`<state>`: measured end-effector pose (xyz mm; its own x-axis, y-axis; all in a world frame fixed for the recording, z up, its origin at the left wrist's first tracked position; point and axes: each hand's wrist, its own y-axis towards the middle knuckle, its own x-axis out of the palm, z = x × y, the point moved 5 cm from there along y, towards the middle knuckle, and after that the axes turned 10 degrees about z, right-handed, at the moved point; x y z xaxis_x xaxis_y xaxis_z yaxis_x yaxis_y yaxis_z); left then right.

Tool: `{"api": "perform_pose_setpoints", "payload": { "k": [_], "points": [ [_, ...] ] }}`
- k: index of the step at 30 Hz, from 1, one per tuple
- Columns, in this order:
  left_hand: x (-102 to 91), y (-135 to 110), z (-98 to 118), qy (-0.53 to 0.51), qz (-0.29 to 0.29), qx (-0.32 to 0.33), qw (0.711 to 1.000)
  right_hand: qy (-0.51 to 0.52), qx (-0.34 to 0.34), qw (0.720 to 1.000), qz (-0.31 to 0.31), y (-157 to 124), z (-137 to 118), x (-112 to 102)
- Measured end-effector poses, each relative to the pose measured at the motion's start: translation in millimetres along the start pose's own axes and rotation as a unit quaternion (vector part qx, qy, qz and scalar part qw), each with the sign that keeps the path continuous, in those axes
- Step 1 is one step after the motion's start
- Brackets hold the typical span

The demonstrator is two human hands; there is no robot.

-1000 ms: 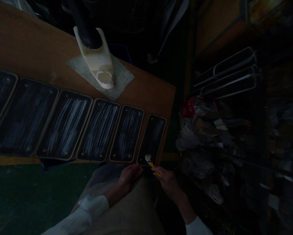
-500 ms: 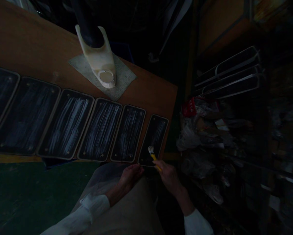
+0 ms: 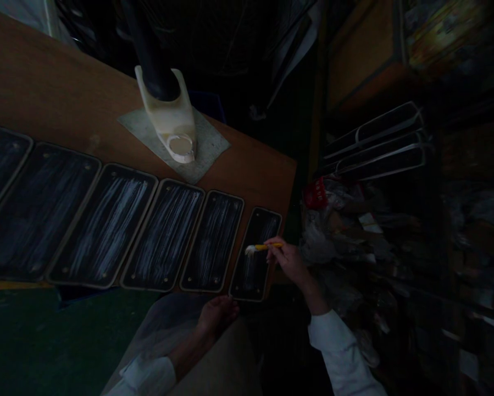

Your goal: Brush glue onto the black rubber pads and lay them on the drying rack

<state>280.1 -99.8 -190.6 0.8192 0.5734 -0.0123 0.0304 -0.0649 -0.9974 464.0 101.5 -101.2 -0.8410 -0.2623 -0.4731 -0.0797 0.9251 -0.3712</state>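
My right hand (image 3: 286,258) grips a yellow-handled paintbrush (image 3: 269,246), its pale bristles over the rightmost narrow black panel (image 3: 257,231). White streaks mark that panel, which has a light rim and small round spots near its corners. At the panel's near left corner is my left hand (image 3: 218,315), fingers curled together; shadow hides whether they hold its edge. Left of it lies another streaked black panel (image 3: 214,242), then a wider one (image 3: 164,236) with denser white strokes. Whether the brush tip touches the surface is hard to tell.
More streaked panels (image 3: 106,220) continue leftward along the wooden table (image 3: 255,170). Behind them, a cream plastic container (image 3: 170,118) with a dark cylindrical part in it stands on a grey sheet (image 3: 214,137). Strapped dark panels (image 3: 374,146) and plastic bags (image 3: 318,236) lie to the right.
My right hand has moved up along the rightmost panel, and the brush has swung from upright to nearly level, bristles pointing left. White streaks show lower on that panel. The view has shifted slightly.
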Motion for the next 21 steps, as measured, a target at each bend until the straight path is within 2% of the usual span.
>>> {"api": "perform_pose_setpoints", "payload": {
  "k": [5, 8, 11, 14, 18, 21],
  "points": [
    [1.5, 1, 0, -0.003, -0.002, 0.002, 1.0, -0.07, -0.099, 0.982, 0.142, 30, -11, -25],
    [1.9, 2, 0, -0.012, -0.009, -0.001, 1.0, -0.118, -0.149, 0.969, 0.161, 30, -16, -21],
    [0.9, 3, -1, -0.017, -0.005, -0.004, 1.0, -0.175, -0.191, 0.959, 0.116, 14, -17, -1],
    [0.5, 5, -2, -0.023, -0.007, -0.004, 1.0, -0.211, -0.203, 0.955, 0.046, -18, -13, 24],
    [0.0, 4, -3, -0.028, -0.009, 0.001, 1.0, -0.22, -0.182, 0.958, -0.016, -73, -7, 45],
    [0.2, 2, -3, -0.03, -0.015, 0.003, 0.999, -0.187, -0.141, 0.97, -0.059, -105, -8, 48]
  ]
}}
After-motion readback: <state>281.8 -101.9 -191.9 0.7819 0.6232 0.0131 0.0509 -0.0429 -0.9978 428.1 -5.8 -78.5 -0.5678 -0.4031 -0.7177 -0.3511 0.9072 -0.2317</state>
